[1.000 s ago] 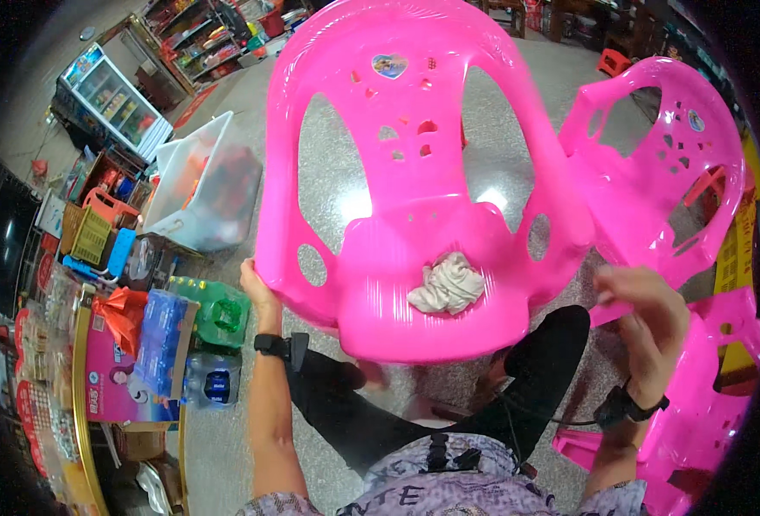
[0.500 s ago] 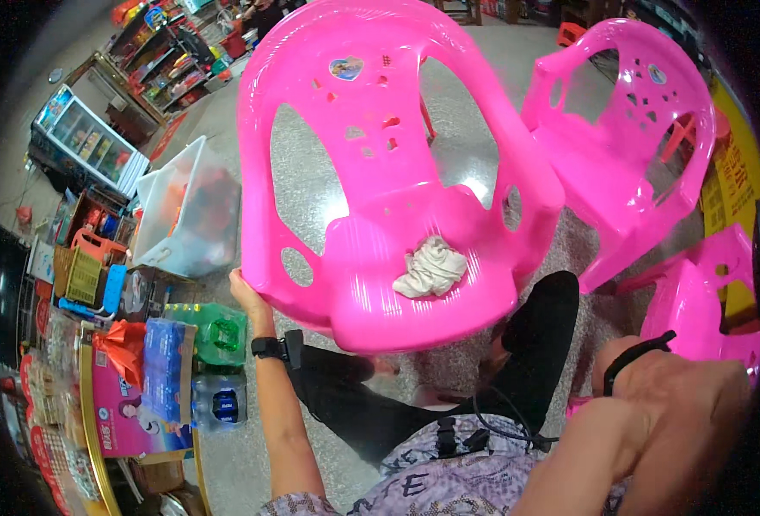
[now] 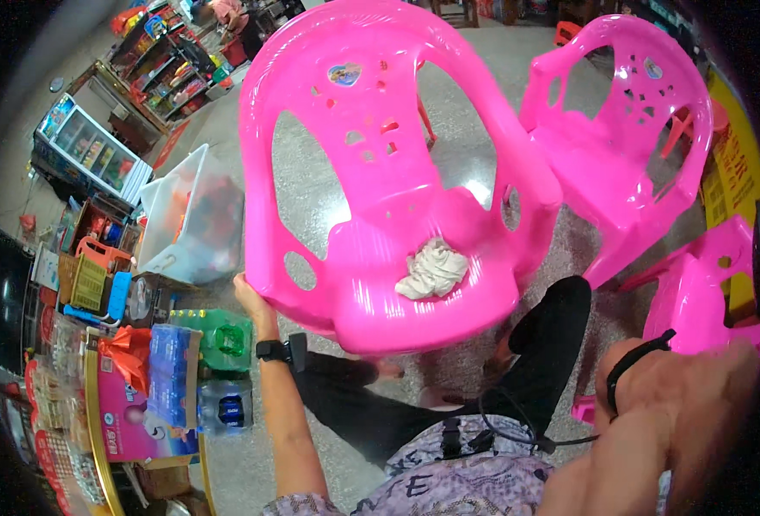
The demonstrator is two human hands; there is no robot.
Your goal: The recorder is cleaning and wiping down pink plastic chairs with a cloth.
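A large pink plastic armchair point(image 3: 474, 301) stands in front of me between my knees. My left hand point(image 3: 253, 303) grips the front of its left armrest, with the fingers partly hidden behind the plastic. On the seat lies a crumpled off-white cloth point(image 3: 432, 268), with no hand touching it. At the lower right, my right hand point(image 3: 655, 404) is blurred and close to the camera, beside a black wristband point(image 3: 636, 365). Its fingers cannot be made out, nor whether it holds anything. It appears nearest to another pink chair point(image 3: 685, 301).
A second pink armchair point(image 3: 582, 168) stands close at the right, before a yellow panel point(image 3: 732, 172). To the left are a translucent storage bin point(image 3: 169, 232), green drink bottles point(image 3: 225, 338), a blue bottle pack point(image 3: 169, 370) and a glass-door fridge point(image 3: 96, 150).
The view has shifted slightly. My left hand keeps its grip on the armrest and the cloth stays on the seat. My right arm has moved a little and remains blurred.
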